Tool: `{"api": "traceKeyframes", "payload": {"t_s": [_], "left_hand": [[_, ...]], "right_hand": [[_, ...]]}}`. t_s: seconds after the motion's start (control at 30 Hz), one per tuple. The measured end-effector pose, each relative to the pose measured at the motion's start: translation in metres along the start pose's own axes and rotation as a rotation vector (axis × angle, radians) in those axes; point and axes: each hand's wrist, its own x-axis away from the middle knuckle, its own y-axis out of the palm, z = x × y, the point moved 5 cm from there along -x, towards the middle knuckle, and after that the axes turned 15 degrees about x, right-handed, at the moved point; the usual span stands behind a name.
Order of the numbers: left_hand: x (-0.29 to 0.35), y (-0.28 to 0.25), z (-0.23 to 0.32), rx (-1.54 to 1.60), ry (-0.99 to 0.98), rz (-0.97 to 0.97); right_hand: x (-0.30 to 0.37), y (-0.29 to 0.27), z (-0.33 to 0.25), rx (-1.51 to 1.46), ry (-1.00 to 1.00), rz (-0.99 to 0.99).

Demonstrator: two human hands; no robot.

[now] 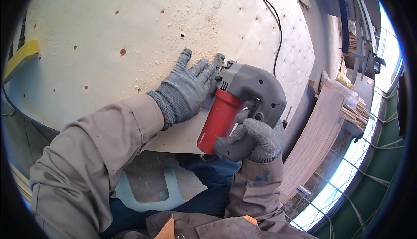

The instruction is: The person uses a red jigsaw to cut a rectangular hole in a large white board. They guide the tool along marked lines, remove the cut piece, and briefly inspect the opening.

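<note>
A red-and-grey power tool [220,119] with a barrel body and looped handle sits at the near right of a large pale wooden sheet [95,74]. My right hand [263,139], in a grey glove, is closed around its grey handle. My left hand [189,85], also gloved, lies palm down on the sheet with fingers stretched out, against the front of the tool. The tool's working end is partly hidden by that hand, and I cannot make out its exact kind. Round knots or plugs dot the sheet, along with one dark hole [183,35].
Wood shavings [173,26] are scattered beyond my left hand. A black cord [278,22] runs across the sheet's far right. Stacked boards [315,139] stand right, a yellow curved piece [21,61] at the left edge, and a pale blue stool [171,195] below.
</note>
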Motion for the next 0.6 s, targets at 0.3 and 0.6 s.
{"api": "traceKeyframes", "payload": {"t_s": [0.3, 0.6], "left_hand": [[0.019, -0.021, 0.017, 0.03, -0.081, 0.055], [0.093, -0.107, 0.084, -0.031, -0.093, 0.125]], "right_hand": [[-0.009, -0.007, 0.006, 0.071, -0.073, -0.074], [-0.009, -0.006, -0.002, 0.067, -0.11, -0.062]]}}
